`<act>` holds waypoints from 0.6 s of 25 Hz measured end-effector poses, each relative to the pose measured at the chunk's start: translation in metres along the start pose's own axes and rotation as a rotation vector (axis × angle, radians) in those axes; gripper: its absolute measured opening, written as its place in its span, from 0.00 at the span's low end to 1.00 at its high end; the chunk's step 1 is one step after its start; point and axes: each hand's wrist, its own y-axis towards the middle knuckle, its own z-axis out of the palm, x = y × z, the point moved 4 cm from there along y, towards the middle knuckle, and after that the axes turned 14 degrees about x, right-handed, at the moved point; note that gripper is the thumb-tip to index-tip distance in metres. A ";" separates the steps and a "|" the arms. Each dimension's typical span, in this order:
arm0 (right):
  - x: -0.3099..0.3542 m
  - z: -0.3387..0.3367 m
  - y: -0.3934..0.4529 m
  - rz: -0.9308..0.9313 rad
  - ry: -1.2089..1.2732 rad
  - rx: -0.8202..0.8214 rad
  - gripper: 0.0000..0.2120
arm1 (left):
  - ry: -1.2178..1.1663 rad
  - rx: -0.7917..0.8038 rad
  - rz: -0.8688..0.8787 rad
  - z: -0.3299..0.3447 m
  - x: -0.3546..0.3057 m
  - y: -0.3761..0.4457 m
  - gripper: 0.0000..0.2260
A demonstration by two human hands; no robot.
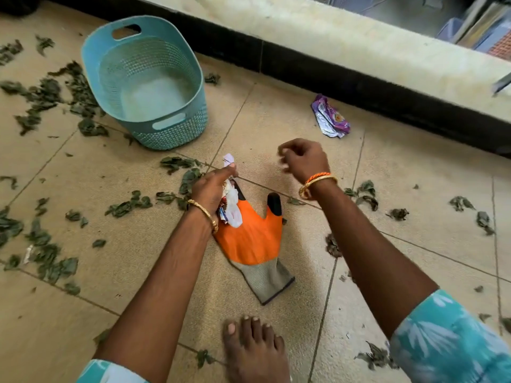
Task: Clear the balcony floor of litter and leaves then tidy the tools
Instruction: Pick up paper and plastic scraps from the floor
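The tan tiled balcony floor carries scattered dried green leaves. 1 teal perforated plastic basket stands empty near the black wall base, probably to receive litter. 1 orange-and-grey work glove lies flat. The left hand grips crumpled paper wrappers. The right hand hovers, fingers loosely curled, apparently empty; 1 purple foil wrapper lies beyond it.

basket: teal plastic, woven-dot pattern on the walls
glove: orange palm, black fingertips, grey knit cuff; below the basket
wrapper: purple and silver foil; right of the basket
leaves: dark green, scattered; left of the basket
floor tiles: beige, thin dark joints
sleeve: turquoise with white leaf print
bangles: orange and gold
crumpled litter: white with red and blue bits
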 end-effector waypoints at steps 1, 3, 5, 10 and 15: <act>-0.004 -0.020 0.010 0.014 -0.180 -0.122 0.09 | -0.011 0.008 0.001 0.000 -0.001 -0.001 0.05; -0.014 -0.048 0.033 0.094 -0.449 -0.212 0.16 | 0.017 0.065 -0.022 0.003 -0.004 -0.005 0.12; -0.022 -0.059 0.052 0.182 -0.609 -0.159 0.20 | 0.073 -0.017 0.025 0.003 -0.012 -0.010 0.10; -0.038 -0.059 0.071 0.173 -0.857 -0.115 0.18 | 0.009 -0.236 0.137 -0.004 -0.025 -0.020 0.12; -0.030 -0.055 0.055 -0.077 -0.882 -0.276 0.11 | -0.070 -0.224 0.085 -0.014 -0.018 -0.020 0.07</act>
